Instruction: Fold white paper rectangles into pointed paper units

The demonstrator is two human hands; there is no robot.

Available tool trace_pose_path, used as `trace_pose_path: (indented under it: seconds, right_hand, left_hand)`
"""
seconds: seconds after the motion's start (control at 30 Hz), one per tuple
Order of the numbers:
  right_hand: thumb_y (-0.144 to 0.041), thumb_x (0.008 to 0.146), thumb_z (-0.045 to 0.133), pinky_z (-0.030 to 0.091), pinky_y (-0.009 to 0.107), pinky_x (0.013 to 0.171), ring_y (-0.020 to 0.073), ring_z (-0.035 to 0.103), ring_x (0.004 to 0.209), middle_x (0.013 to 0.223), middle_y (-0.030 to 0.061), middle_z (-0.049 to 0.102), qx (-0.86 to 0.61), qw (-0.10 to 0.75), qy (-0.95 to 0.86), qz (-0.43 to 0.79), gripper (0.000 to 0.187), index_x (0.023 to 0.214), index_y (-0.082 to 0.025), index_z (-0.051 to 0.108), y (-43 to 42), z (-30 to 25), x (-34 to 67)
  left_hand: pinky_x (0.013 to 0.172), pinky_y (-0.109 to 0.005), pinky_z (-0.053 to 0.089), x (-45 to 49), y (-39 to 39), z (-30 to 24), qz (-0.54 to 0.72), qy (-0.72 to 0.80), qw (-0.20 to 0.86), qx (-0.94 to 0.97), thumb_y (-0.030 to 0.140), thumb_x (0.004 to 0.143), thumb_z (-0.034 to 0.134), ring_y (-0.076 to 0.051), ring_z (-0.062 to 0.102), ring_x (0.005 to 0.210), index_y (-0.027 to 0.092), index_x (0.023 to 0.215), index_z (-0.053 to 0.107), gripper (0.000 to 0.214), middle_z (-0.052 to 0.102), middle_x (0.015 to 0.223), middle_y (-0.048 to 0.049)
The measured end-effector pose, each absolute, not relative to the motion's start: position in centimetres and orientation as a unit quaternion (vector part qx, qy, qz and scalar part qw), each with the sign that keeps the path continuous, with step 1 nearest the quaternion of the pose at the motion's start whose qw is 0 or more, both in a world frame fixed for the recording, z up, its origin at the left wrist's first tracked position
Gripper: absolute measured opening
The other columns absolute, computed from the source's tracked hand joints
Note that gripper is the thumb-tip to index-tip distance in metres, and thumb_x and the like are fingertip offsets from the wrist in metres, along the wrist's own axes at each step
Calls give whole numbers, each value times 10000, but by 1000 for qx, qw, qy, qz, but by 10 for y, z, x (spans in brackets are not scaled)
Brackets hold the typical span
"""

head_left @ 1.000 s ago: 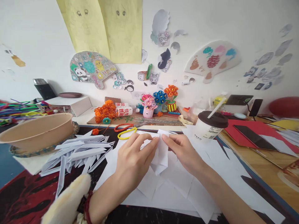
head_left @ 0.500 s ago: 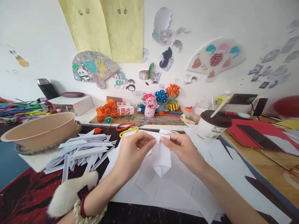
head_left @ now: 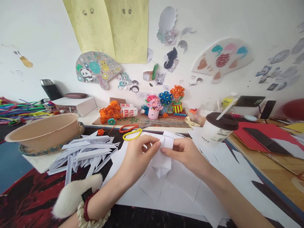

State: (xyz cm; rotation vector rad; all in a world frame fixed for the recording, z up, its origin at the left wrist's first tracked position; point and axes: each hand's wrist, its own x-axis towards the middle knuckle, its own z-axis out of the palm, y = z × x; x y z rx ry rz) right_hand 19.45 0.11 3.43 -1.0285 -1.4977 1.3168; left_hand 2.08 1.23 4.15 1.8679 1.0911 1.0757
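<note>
The bare left hand point(head_left: 139, 155), at nine o'clock of a folded white paper piece point(head_left: 162, 163), and the bare right hand point(head_left: 187, 154), at three, pinched its upper half between thumbs and curled fingers. Forearms point(head_left: 108, 191) slanted in from eight and four o'clock; flat white paper sheets point(head_left: 178, 194) lay beneath.

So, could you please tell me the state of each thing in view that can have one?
Sheet: folded
Left hand: pinching the sheet
Right hand: holding the sheet
Paper strips: folded, piled
Cup: lidded, straw inserted
Flask: capped
Basin: upright, uncovered
Scissors: lying down; blades open or shut, unclear
</note>
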Motion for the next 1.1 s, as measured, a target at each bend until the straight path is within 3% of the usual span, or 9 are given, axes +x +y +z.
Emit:
trace_pose_path:
  seconds: [0.23, 0.6, 0.8, 1.1]
  right_hand:
    - [-366, 763, 743, 515, 295, 666, 192, 665, 770, 828, 56, 741, -399, 434, -610, 530, 252, 942, -190, 764, 1, 34, 195]
    - [-400, 773, 717, 498, 304, 651, 199, 644, 756, 803, 59, 716, -413, 432, -610, 520, 249, 859, -168, 748, -2, 35, 194]
    - [-478, 782, 670, 421, 269, 537, 147, 535, 602, 665, 28, 617, -434, 447, -613, 486, 346, 643, -161, 652, 0, 33, 193]
    - [-409, 778, 662, 312, 228, 464, 102, 413, 534, 587, -15, 493, -422, 433, -637, 479, 304, 616, -159, 606, -3, 34, 195]
  left_hand:
    - [670, -302, 497, 21, 11, 39, 434, 431, 362, 704, 285, 856, 586, -190, 623, 746, 169, 787, 725, 194, 709, 787, -54]
    - [616, -286, 471, 22, 9, 39, 448, 432, 392, 678, 311, 832, 623, -178, 604, 690, 147, 756, 711, 202, 681, 728, -57]
    - [575, -275, 421, 24, 5, 41, 444, 435, 311, 719, 289, 833, 612, -149, 537, 619, 169, 694, 699, 203, 644, 653, -28]
    - [627, -269, 468, 21, 7, 51, 436, 405, 407, 693, 275, 780, 677, -157, 596, 697, 172, 716, 695, 123, 698, 780, -47]
